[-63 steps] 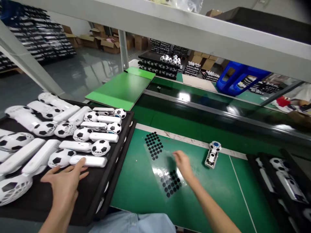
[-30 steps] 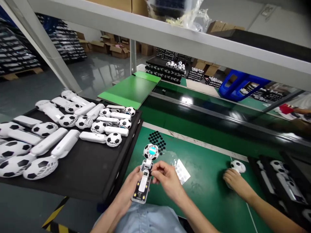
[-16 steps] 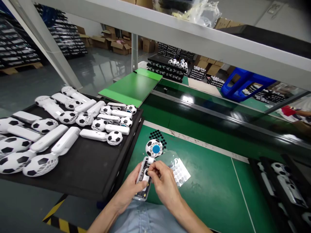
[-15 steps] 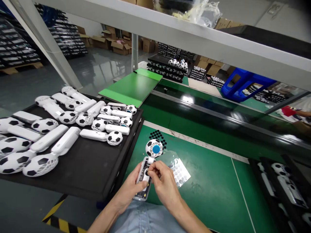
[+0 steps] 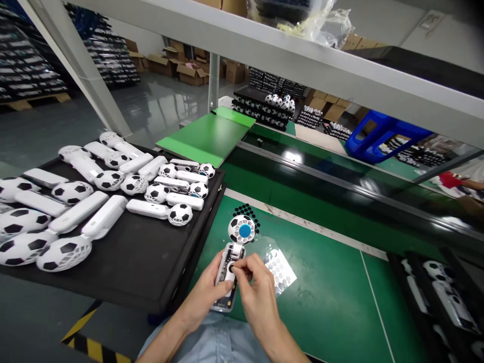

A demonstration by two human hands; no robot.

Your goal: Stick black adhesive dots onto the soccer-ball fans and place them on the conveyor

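Note:
My left hand [image 5: 206, 292] is wrapped round the transparent-backed handle of a soccer-ball device [image 5: 242, 229], thumb across its face. The device lies with a blue disc in its ball head, and circuitry shows in the handle. My right hand [image 5: 257, 285] has thumb and index finger pinched at a black round piece [image 5: 231, 267] on the middle of the handle. Beyond the ball head are several small black discs [image 5: 247, 209] on the green table. Right of the device lies a sheet of round stickers [image 5: 280, 269], partly on clear film.
At the left, a black tray [image 5: 143, 262] holds several white soccer-ball devices [image 5: 71, 252]. Another black tray [image 5: 412, 297] with devices stands at the right. A grey shelf beam [image 5: 264, 40] crosses above. Another person's arm [image 5: 471, 184] shows at the far right.
The view has shifted slightly. Both hands keep their hold on the device, and the right fingers remain at the black round piece with only a small shift.

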